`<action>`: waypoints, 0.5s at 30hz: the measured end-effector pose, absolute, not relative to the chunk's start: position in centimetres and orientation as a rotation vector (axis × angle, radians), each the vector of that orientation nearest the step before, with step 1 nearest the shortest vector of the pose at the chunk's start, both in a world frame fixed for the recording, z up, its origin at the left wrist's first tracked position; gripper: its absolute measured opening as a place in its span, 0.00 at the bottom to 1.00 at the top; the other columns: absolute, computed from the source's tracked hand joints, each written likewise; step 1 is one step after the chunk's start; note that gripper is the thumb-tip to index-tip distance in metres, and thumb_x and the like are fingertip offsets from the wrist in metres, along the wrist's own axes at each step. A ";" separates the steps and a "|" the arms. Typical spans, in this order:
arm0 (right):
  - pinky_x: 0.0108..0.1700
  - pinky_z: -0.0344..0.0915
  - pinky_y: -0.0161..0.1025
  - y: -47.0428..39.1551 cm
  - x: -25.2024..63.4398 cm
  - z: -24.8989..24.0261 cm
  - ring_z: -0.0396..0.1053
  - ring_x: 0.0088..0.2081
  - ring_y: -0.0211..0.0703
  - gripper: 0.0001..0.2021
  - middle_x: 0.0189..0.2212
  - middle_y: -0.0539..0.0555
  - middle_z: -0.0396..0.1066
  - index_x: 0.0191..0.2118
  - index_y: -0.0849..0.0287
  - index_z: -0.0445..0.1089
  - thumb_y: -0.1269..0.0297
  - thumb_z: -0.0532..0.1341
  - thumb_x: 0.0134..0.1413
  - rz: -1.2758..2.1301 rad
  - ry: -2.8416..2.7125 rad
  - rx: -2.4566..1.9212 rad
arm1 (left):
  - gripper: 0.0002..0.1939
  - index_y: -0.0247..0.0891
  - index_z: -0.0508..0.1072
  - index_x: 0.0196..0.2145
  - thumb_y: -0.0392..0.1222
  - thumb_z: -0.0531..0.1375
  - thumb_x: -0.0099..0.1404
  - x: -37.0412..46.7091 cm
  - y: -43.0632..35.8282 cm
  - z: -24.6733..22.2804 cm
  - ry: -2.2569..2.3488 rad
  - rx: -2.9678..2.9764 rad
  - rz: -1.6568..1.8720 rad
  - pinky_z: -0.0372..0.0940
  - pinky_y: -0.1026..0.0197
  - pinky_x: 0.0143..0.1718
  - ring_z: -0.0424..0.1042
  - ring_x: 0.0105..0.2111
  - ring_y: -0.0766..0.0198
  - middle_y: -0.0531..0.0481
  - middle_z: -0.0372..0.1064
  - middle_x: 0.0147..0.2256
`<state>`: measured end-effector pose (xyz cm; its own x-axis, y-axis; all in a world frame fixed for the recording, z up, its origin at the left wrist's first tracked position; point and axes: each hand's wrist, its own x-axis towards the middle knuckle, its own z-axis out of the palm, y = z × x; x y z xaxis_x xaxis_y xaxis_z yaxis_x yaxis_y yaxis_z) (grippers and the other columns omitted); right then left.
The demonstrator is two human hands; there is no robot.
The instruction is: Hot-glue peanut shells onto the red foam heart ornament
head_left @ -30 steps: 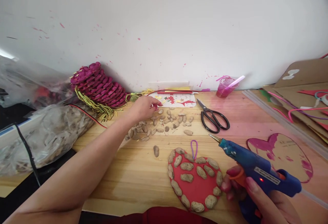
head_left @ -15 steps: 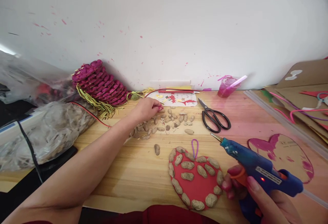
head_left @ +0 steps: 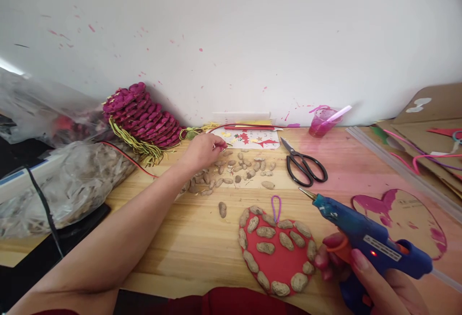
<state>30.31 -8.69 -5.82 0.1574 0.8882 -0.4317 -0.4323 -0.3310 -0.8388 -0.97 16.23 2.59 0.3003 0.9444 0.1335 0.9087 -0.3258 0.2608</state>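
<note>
My right hand [head_left: 375, 276] is wrapped round a blue hot glue gun [head_left: 364, 228], a finger on its orange trigger and a small red light lit. Its metal nozzle points left, above a red heart [head_left: 274, 257] edged with peanuts, with more in its upper part and a purple loop at the top. My left hand [head_left: 205, 151] reaches over the scattered peanuts [head_left: 238, 166], its fingers drawn together; whatever is between them, if anything, I cannot make out. A single peanut [head_left: 222, 209] lies left of the heart.
Black-handled scissors [head_left: 306, 166] lie right of the peanuts. A cup of pink liquid [head_left: 321, 122] stands by the wall. A paint-stained cardboard heart [head_left: 404, 219] lies at right. Magenta strung pieces [head_left: 144, 118] and a plastic bag [head_left: 83, 185] fill the left side.
My left hand has shifted slightly left over the peanuts, fingers still together. The glue gun stays in my right hand, and the whole view has moved slightly.
</note>
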 end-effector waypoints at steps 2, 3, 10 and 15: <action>0.35 0.77 0.52 -8.8 30.3 -5.9 0.77 0.30 0.57 0.15 0.31 0.58 0.78 0.39 0.49 0.81 0.54 0.73 0.42 1.461 -0.492 -1.275 | 0.13 0.40 0.82 0.38 0.36 0.58 0.60 -0.9 16.2 2.2 1.705 2.424 0.397 0.65 0.60 0.42 0.76 0.39 0.57 0.48 0.80 0.39; 0.35 0.77 0.52 -8.9 30.3 -5.9 0.77 0.31 0.58 0.15 0.32 0.58 0.79 0.39 0.49 0.81 0.54 0.73 0.43 1.466 -0.485 -1.276 | 0.12 0.40 0.82 0.37 0.38 0.59 0.60 -0.9 16.3 2.0 1.700 2.423 0.387 0.65 0.60 0.41 0.76 0.38 0.57 0.48 0.80 0.37; 0.37 0.77 0.52 -8.8 30.4 -6.2 0.78 0.36 0.60 0.14 0.33 0.58 0.78 0.39 0.48 0.81 0.53 0.72 0.43 1.492 -0.458 -1.274 | 0.10 0.40 0.80 0.32 0.43 0.60 0.59 -0.8 16.3 1.7 1.719 2.416 0.330 0.62 0.60 0.34 0.74 0.32 0.58 0.49 0.79 0.31; 0.34 0.77 0.49 -8.6 29.8 -5.4 0.77 0.32 0.57 0.14 0.30 0.57 0.77 0.37 0.48 0.81 0.53 0.73 0.41 1.475 -0.421 -1.313 | 0.10 0.40 0.81 0.33 0.43 0.60 0.59 -0.7 16.3 1.8 1.751 2.397 0.292 0.62 0.60 0.34 0.73 0.31 0.58 0.49 0.78 0.30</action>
